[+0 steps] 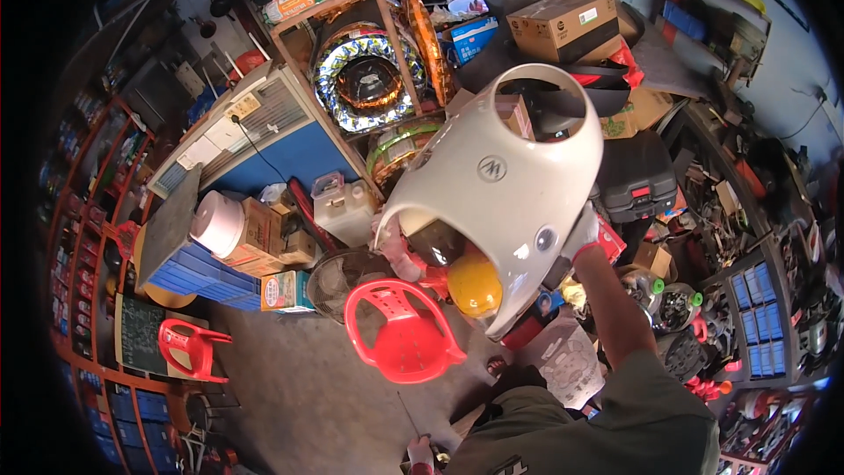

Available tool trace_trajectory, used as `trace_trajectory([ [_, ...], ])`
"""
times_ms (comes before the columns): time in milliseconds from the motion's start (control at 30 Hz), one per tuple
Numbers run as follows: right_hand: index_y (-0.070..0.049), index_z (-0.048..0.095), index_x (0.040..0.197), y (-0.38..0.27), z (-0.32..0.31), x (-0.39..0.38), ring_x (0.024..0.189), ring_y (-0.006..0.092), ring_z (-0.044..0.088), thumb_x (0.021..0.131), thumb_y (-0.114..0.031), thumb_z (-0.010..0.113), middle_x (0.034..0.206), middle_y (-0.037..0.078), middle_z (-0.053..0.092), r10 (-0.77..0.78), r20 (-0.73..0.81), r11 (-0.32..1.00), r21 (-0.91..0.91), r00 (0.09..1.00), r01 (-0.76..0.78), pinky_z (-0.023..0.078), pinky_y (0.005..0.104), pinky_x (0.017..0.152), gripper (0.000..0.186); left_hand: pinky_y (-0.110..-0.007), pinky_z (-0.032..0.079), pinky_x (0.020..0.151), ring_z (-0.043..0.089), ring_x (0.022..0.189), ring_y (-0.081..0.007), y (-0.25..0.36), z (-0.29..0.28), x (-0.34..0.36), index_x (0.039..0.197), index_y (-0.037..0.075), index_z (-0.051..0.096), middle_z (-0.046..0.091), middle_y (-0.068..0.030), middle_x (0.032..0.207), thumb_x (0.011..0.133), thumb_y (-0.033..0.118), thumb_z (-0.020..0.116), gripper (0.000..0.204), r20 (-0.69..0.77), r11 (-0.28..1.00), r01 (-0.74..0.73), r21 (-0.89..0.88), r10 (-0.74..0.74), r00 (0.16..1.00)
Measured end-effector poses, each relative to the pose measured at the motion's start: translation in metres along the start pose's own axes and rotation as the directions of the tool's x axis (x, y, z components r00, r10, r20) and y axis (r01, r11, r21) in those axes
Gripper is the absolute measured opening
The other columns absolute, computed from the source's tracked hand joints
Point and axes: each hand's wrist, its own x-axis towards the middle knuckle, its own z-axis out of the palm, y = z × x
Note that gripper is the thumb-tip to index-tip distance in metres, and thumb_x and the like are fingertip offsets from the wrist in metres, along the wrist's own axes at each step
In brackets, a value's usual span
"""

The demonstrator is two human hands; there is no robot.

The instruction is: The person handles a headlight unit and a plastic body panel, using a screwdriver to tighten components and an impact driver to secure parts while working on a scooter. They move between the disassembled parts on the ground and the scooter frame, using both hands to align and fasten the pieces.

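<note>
- The pale panel (527, 180) tilts ahead of me, above and right of the red chair (407, 345).
- My right hand (580, 234) meets its right edge; fingers partly hidden, I can't tell if they pinch.
- My left hand (420, 450) curls its fingers round a thin rod (410, 415).
- I judge this as steadying; next calls for secure edge contact.

From my remote post, I am seeing the left hand (420, 450) at six o'clock, the lower edge cutting its wrist, its grip concealing one end of the thin rod (407, 412). At three o'clock, the white panel (519, 185) is partly obscuring the gloved right hand (582, 232).
</note>
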Motion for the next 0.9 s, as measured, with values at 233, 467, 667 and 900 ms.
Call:
trace_trajectory([
  [233, -0.013, 0.052, 0.143, -0.015, -0.045, 0.079, 0.133, 0.0317, 0.052, 0.105, -0.050, 0.019, 0.149, 0.009, 0.053, -0.041, -0.023, 0.999, 0.011, 0.999, 0.042, 0.039, 0.0456, 0.114, 0.062, -0.037, 0.047, 0.042, 0.055, 0.050, -0.0208, -0.013, -0.015, 0.023, 0.095, 0.003, 0.065, 0.055, -0.0072, 0.064, 0.087, 0.005, 0.054, 0.014, 0.058, 0.996, -0.094, 0.012, 0.093, 0.994],
  [467, -0.008, 0.055, 0.139, -0.005, -0.100, 0.127, 0.126, 0.0262, 0.056, 0.104, -0.053, 0.033, 0.141, 0.008, 0.059, -0.119, -0.282, 0.992, -0.001, 0.952, 0.124, 0.043, 0.0398, 0.110, 0.061, -0.035, 0.049, 0.053, 0.059, 0.058, -0.0204, -0.023, -0.011, 0.018, 0.082, -0.002, 0.067, 0.066, -0.0105, 0.070, 0.084, 0.012, 0.054, 0.019, -0.022, 0.967, -0.062, 0.246, 0.069, 0.997],
  [667, 0.003, 0.068, 0.114, 0.016, -0.104, 0.146, 0.093, 0.0262, 0.066, 0.096, -0.037, 0.049, 0.107, 0.013, 0.070, -0.505, -0.592, 0.816, -0.565, 0.628, 0.123, 0.053, 0.0382, 0.085, 0.048, -0.035, 0.042, 0.040, 0.050, 0.045, -0.0183, -0.023, -0.013, 0.001, 0.089, 0.002, 0.060, 0.052, -0.0051, 0.061, 0.088, 0.005, 0.050, 0.011, -0.053, 0.980, -0.094, 0.178, 0.105, 0.993],
  [900, -0.008, 0.069, 0.102, -0.016, -0.135, 0.170, 0.092, 0.0256, 0.068, 0.096, -0.018, 0.043, 0.102, 0.006, 0.071, -0.210, -0.469, 0.958, 0.076, 0.858, 0.277, 0.057, 0.0379, 0.081, 0.028, -0.034, 0.047, 0.057, 0.058, 0.062, -0.0164, -0.020, 0.023, -0.045, 0.088, -0.002, 0.069, 0.063, -0.0061, 0.070, 0.086, 0.015, 0.056, 0.022, -0.078, 0.984, -0.060, 0.166, 0.074, 0.994],
])
